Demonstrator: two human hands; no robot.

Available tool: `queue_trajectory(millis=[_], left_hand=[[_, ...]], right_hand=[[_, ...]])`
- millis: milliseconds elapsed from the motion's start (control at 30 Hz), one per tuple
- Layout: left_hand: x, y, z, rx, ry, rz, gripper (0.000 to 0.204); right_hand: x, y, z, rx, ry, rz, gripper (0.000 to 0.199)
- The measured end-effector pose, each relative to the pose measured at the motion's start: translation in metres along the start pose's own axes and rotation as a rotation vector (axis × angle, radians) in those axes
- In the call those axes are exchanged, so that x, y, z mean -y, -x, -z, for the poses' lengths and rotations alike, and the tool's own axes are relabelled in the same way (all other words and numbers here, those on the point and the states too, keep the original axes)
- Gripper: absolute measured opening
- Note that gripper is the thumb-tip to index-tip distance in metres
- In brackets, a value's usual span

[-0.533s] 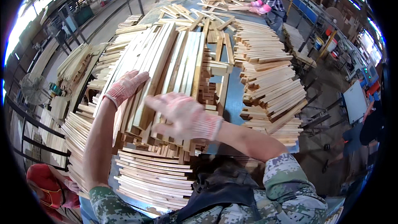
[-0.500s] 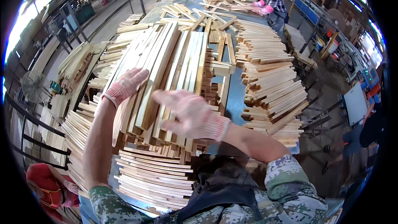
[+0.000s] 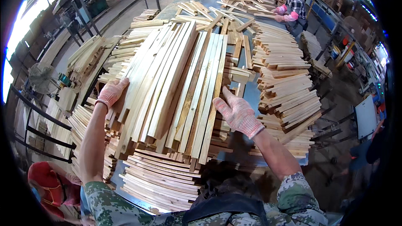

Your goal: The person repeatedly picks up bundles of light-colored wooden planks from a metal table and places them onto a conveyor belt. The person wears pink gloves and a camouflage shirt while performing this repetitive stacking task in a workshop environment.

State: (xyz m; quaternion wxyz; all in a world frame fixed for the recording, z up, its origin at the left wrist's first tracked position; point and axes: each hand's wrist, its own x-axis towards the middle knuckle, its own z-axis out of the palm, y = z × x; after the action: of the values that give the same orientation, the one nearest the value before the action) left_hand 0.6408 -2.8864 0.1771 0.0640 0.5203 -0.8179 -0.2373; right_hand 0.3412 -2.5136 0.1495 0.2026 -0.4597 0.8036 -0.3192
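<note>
Workshop: a long, cluttered hall stretches far beyond your left hand (image 3: 112, 93) and your right hand (image 3: 238, 115), with bright openings at its edges.
Floor: a grey concrete lane (image 3: 119, 14) runs ahead of your left hand, well apart from it; to the right of your right hand the ground is dark.
Worktable: its blue-grey top (image 3: 178, 5) lies under the wood; a bare strip shows just right of your right hand.
Central stack of wooden strips (image 3: 176, 88): it sits between your two hands, lengths pointing away from you, near ends uneven, one part standing higher.
Right-hand piles (image 3: 289, 86): pale strips lie layered crosswise, right of your right hand.
Near row of strips (image 3: 161, 180): it lies below and between your hands, crosswise.
Scattered strips (image 3: 236, 4): they cover the table's far end, at all angles, well ahead of your right hand.
Co-worker in plaid (image 3: 296, 6): beside that far end, ahead and right of your right hand.
Person in red (image 3: 48, 186): behind and left of your left hand.
Black railing (image 3: 48, 134): left of your left hand.
Floor fan (image 3: 42, 77): farther left of your left hand.
Gloved hands: the left is uncurled, laid along the stack's left side; the right is spread, thumb at its right edge, how firmly you cannot tell.
</note>
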Motion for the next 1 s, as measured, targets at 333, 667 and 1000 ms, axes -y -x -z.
queue_trajectory(millis=[333,667,1000], left_hand=[[-0.04,0.141,0.001,0.174,0.307,0.067,0.053],[-0.021,0.153,-0.065,0.047,0.764,-0.02,0.061],[-0.027,0.149,-0.078,0.299,1.347,0.031,0.077]], right_hand=[[-0.062,-0.013,0.045,-0.188,0.311,0.493,0.063],[-0.045,-0.009,0.08,0.111,-0.511,0.003,0.063],[-0.04,-0.033,0.056,0.166,-0.914,-0.262,0.046]])
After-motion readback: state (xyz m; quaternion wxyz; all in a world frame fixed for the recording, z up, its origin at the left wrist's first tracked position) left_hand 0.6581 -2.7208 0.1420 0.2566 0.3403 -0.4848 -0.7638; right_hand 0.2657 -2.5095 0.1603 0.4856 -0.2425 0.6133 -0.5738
